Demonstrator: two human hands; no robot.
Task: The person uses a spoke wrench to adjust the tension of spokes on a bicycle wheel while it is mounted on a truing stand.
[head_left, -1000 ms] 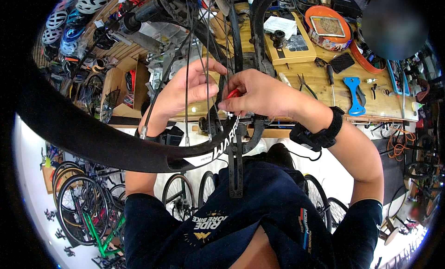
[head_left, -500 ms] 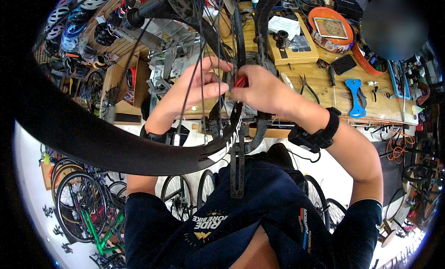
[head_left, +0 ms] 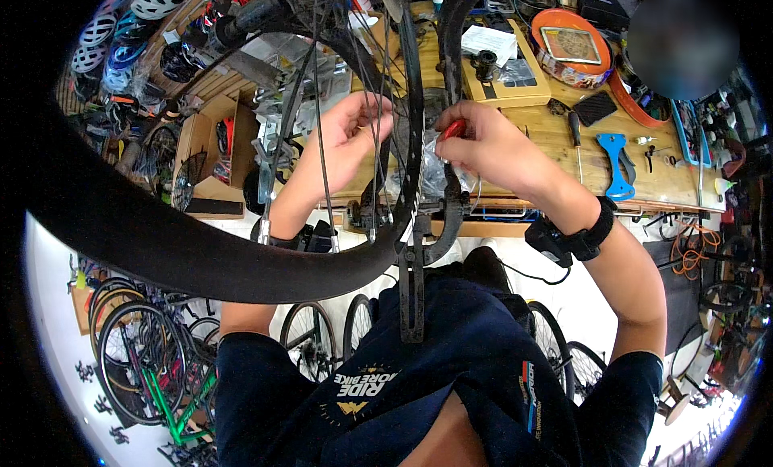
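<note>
A spoked bicycle wheel with a deep black rim (head_left: pixel 201 254) is mounted upright in a dark truing stand (head_left: pixel 412 298) in front of me. My left hand (head_left: pixel 348 137) is to the left of the rim, behind the spokes, with its fingers curled and thumb near the fingertips. Whatever may be between them is hidden. My right hand (head_left: pixel 483 141) is on the other side, just right of the rim and apart from it. Its thumb and fingers close on a small red spoke wrench (head_left: pixel 455 130).
On the wooden bench lie a screwdriver (head_left: pixel 575 133), a blue tool (head_left: pixel 616 165), a yellow box (head_left: pixel 515 84) and an orange round tin (head_left: pixel 557 28). A cardboard box (head_left: pixel 225 149) stands left. Helmets (head_left: pixel 157 0) hang at the far left; bicycles (head_left: pixel 153 362) stand behind below.
The wheel has turned, and the rim's white lettering has mostly passed from view. My right hand has drawn right, away from the rim, with the red wrench. My left hand's fingers have curled in.
</note>
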